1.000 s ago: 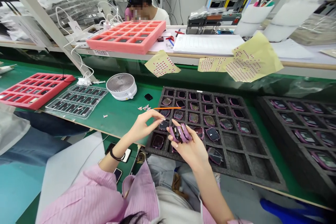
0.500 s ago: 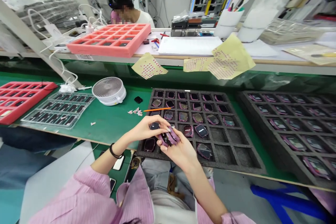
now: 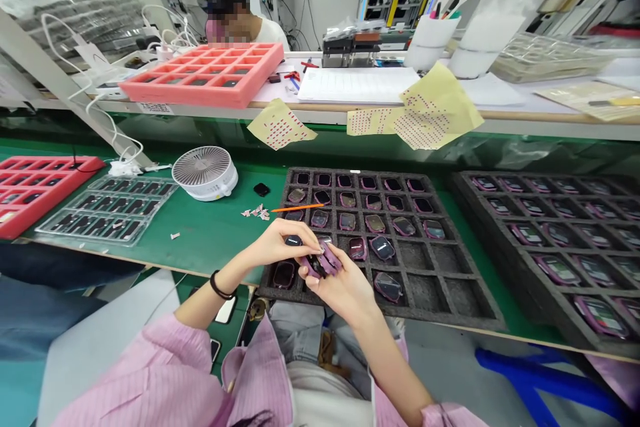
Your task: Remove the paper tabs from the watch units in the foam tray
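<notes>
A purple-framed device (image 3: 327,263) with dark inner parts is held up over the front left of a dark grey foam tray (image 3: 425,287). My right hand (image 3: 347,290) wraps round it from the right and below. From the left, my left hand (image 3: 283,241) pinches at its upper edge, fingertips touching it; the small part between those fingertips is too small to make out. Similar purple-framed pieces lie in many of the tray's compartments. Across the tray's left side rests an orange stick (image 3: 299,207).
A white fan (image 3: 205,173), a small black piece (image 3: 261,189) and paper scraps (image 3: 257,212) are on the green mat. A clear tray (image 3: 107,210) and red tray (image 3: 50,187) lie left, another grey tray (image 3: 550,267) right. A person (image 3: 240,13) sits beyond the shelf.
The whole view has shifted slightly. Both hands stay round the device in nearly the same pose, with only a slight change at the left fingertips.
</notes>
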Tool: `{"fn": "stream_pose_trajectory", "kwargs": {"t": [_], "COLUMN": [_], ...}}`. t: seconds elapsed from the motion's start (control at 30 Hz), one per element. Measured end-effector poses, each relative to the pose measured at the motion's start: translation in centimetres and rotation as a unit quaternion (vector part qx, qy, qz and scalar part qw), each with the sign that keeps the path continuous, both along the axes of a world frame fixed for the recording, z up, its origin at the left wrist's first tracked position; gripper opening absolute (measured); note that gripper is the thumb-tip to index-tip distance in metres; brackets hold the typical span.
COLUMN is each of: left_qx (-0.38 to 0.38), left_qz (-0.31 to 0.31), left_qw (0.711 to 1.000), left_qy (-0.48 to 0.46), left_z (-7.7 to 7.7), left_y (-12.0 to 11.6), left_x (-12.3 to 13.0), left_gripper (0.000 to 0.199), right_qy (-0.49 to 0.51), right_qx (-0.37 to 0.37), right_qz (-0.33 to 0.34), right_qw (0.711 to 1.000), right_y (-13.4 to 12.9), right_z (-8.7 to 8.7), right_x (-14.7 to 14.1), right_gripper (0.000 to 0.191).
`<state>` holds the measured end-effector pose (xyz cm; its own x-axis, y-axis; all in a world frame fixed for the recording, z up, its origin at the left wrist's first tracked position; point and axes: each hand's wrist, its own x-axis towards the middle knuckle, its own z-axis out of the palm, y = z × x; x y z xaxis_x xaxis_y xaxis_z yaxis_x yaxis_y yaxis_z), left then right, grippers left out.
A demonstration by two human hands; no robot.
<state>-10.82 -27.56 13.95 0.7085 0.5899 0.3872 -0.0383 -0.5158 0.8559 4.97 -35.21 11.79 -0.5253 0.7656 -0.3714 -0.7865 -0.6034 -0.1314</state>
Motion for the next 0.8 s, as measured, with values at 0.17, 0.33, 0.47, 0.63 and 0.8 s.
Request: {"fn": "stream_pose_trajectory", "kwargs": {"t": [0.17, 0.33, 0.47, 0.63, 0.8], "left_qx": [0.059, 0.083, 0.085, 0.07, 0.058], "left_qz": [0.011, -0.028, -0.04, -0.051, -0.079], "left_qw": [0.998, 0.996, 0.995, 0.995, 0.988], "left_qy": [0.03, 0.032, 0.012, 0.053, 0.12], "left_z": [0.0, 0.4, 0.5, 0.8, 1.3], "left_y": [0.1, 0.1, 0.2, 0.6, 0.9], "left_x": [-0.6, -1.0, -1.1, -1.1, -1.1], "left_gripper": [0.021, 0.016, 0.015, 0.013, 0.016], "right_qy": [0.004, -0.002, -0.016, -0.023, -0.041], "right_qx": [-0.012, -0.027, -0.029, -0.018, -0.009], "right_qz": [-0.002, -0.006, -0.016, -0.006, -0.015], "right_qw": [1.0, 1.0, 0.999, 1.0, 0.999], "right_y": [-0.1, 0.0, 0.0, -0.1, -0.3], "right_z": [0.2, 0.5, 0.7, 0.7, 0.2], "right_x": [0.0, 0.0, -0.1, -0.3, -0.5], "right_gripper": [0.021, 0.021, 0.027, 0.027, 0.02]}}
